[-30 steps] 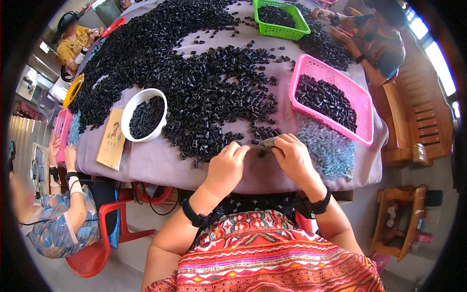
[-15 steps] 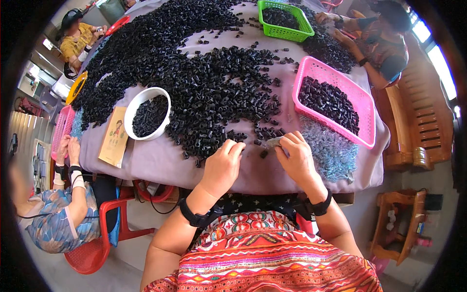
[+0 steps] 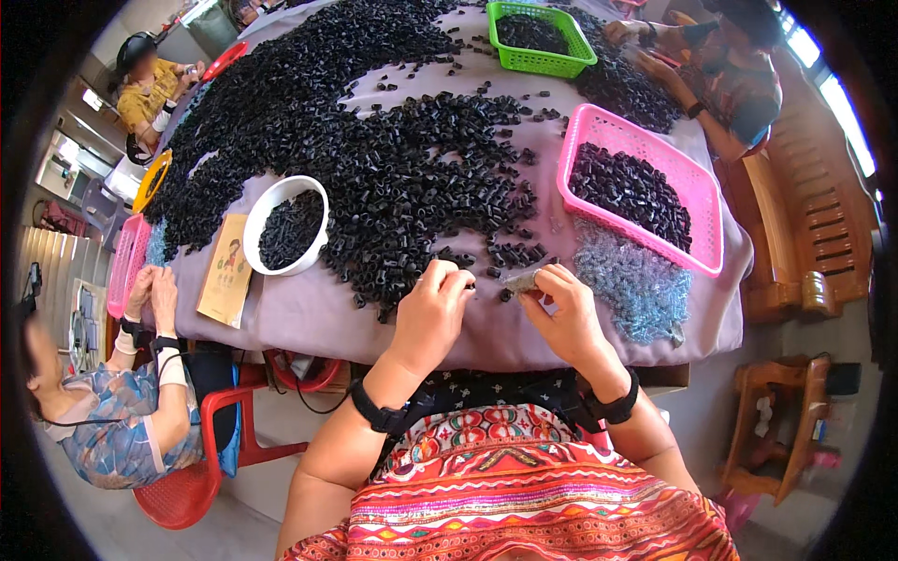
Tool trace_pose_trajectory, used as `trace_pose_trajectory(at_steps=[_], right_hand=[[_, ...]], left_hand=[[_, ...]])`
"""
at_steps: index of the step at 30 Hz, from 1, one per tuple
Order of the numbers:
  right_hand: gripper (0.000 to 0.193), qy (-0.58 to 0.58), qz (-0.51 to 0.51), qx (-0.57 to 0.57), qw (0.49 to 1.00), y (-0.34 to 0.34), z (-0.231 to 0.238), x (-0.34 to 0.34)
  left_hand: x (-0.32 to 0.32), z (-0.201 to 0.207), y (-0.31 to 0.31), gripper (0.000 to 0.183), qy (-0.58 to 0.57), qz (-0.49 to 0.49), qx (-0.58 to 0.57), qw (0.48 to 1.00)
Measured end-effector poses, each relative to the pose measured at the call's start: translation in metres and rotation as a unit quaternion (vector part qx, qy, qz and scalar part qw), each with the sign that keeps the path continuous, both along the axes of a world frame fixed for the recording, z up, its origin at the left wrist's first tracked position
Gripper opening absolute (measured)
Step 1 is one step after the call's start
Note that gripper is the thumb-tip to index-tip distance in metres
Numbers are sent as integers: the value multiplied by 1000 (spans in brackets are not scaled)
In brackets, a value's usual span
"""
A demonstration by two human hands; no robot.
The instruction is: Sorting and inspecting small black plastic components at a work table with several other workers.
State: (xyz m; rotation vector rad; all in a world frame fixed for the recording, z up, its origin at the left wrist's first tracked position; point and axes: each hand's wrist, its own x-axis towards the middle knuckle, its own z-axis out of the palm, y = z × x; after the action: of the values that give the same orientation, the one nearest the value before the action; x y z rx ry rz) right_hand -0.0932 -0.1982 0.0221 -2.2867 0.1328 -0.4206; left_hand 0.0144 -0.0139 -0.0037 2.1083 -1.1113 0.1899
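Observation:
My left hand [image 3: 432, 313] is closed in a pinch above the near edge of the pile, with a small dark bit showing at its fingertips, probably one of the black plastic pieces. Opposite it, my right hand [image 3: 568, 316] is closed around a small greyish, translucent object [image 3: 521, 282] that points toward the left hand; its exact kind is unclear. Short, hollow black plastic pieces [image 3: 412, 178] form a large heap just beyond both hands. Right of my right hand lies a mound of clear bluish plastic pieces [image 3: 636, 294].
A white bowl [image 3: 253, 234] holds thin black parts, beside a tan printed packet [image 3: 224, 271]. On the right stands a pink basket [image 3: 704, 215] of black pieces; a green basket [image 3: 552, 64] sits farther back. Other people work around the cloth-covered table [image 3: 309, 309].
The whole view has shifted slightly. Both hands stay close together in nearly the same pose. The person at left has moved their hands a little lower.

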Motion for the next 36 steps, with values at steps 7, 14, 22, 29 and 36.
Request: trace_pose_trajectory(at_steps=[7, 14, 22, 29, 36], right_hand=[[11, -2, 4, 90, 996, 18, 6, 8], [11, -9, 77, -5, 997, 23, 6, 8], [13, -27, 121, -68, 990, 28, 8, 4], [19, 144, 127, 158, 969, 22, 14, -4], [20, 161, 105, 206, 959, 19, 10, -6]], left_hand=[[-18, 10, 9, 14, 294, -71, -48, 952], [-22, -1, 17, 19, 267, -92, -62, 957], [-27, -1, 22, 22, 234, -91, -29, 968], [-29, -2, 28, 21, 180, -141, -17, 973], [-32, 4, 26, 17, 159, -156, -21, 975]])
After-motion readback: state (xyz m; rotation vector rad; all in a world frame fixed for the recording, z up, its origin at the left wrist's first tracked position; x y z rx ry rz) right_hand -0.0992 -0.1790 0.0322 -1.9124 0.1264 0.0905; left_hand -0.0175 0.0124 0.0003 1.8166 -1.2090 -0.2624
